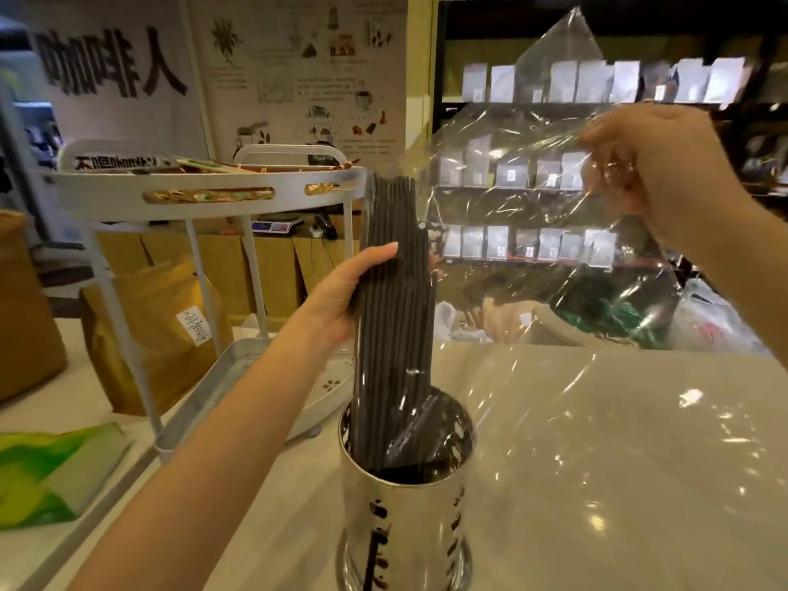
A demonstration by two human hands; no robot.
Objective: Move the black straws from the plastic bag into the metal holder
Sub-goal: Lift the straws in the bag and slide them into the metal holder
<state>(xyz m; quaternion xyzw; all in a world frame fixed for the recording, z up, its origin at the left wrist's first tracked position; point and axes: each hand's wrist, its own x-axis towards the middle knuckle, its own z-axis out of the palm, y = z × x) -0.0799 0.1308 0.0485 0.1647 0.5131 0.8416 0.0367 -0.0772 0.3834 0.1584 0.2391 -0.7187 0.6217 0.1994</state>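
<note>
A thick bundle of black straws (394, 317) stands almost upright, its lower ends inside the shiny metal holder (405, 518) on the pale counter. My left hand (347, 298) is wrapped around the bundle's middle from the left. My right hand (656, 168) is raised at the upper right, pinching the clear plastic bag (550, 215). The bag hangs spread out to the right of the straws, and its lower part drapes over the holder's rim.
A white two-tier trolley (204, 194) with packets on top stands left of the holder. Brown paper bags (162, 330) sit behind it, a green packet (51, 467) lies at the left edge. Dark shelves of pouches (554, 83) fill the background.
</note>
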